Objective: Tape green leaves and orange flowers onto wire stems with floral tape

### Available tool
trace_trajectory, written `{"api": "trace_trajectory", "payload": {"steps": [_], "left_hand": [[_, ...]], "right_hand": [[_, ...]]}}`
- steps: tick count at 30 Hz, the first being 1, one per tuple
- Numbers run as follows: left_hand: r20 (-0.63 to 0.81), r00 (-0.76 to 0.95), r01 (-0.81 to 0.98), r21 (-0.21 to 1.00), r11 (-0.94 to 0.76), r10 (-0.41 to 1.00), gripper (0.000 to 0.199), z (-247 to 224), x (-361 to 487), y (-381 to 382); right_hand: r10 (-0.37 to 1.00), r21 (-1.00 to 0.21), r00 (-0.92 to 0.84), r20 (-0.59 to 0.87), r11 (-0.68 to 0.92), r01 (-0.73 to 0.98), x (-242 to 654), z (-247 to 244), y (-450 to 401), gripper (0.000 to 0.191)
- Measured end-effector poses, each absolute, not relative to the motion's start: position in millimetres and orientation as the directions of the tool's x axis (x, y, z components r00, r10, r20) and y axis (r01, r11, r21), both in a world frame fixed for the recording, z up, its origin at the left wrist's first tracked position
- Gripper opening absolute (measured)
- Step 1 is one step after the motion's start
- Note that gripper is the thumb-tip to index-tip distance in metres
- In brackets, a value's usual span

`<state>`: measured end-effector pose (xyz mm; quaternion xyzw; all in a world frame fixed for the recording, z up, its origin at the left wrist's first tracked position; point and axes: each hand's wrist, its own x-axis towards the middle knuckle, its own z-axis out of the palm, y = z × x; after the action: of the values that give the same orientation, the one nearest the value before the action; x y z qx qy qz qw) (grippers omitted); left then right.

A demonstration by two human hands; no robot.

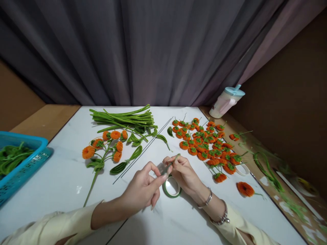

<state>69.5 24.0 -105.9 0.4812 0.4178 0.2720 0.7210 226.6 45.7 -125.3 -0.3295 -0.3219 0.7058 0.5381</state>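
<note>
Over the middle of the white board, my left hand [143, 187] and my right hand [184, 172] meet at the fingertips. Both pinch a thin green strip [177, 157], whose tip shows above my right fingers; the rest is mostly hidden. A dark wire [116, 231] emerges below my left hand, in line with the strip; whether they join I cannot tell. Just beneath my hands lies a roll of green tape [172, 195]. Left of them, an orange flower spray [103, 156] rests beside loose green leaves [119, 168]. Two dark wires [148, 146] lie diagonally behind.
Many orange flower heads [201, 143] cover the board's right side. A bundle of green stems [122, 119] lies at the back. At the left edge stands a blue basket [38, 149] with green pieces. A lidded cup [226, 102] is back right, near green scraps [293, 202].
</note>
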Motion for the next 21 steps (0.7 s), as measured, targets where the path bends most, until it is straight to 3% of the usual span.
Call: {"api": "trace_trajectory", "payload": {"steps": [8,21], "left_hand": [[-0.251,0.537,0.005,0.956,0.294,0.805,0.040,-106.3,66.2,21.9],[-0.158,0.576,-0.053,0.972,0.229,0.802,0.035,-111.3,64.9,22.1]], "right_hand": [[0.945,-0.777,-0.271,-0.182,-0.307,-0.550,228.0,-124.4,44.4,0.022],[0.937,-0.760,-0.308,-0.163,-0.319,-0.567,222.6,-128.2,40.7,0.021]]}}
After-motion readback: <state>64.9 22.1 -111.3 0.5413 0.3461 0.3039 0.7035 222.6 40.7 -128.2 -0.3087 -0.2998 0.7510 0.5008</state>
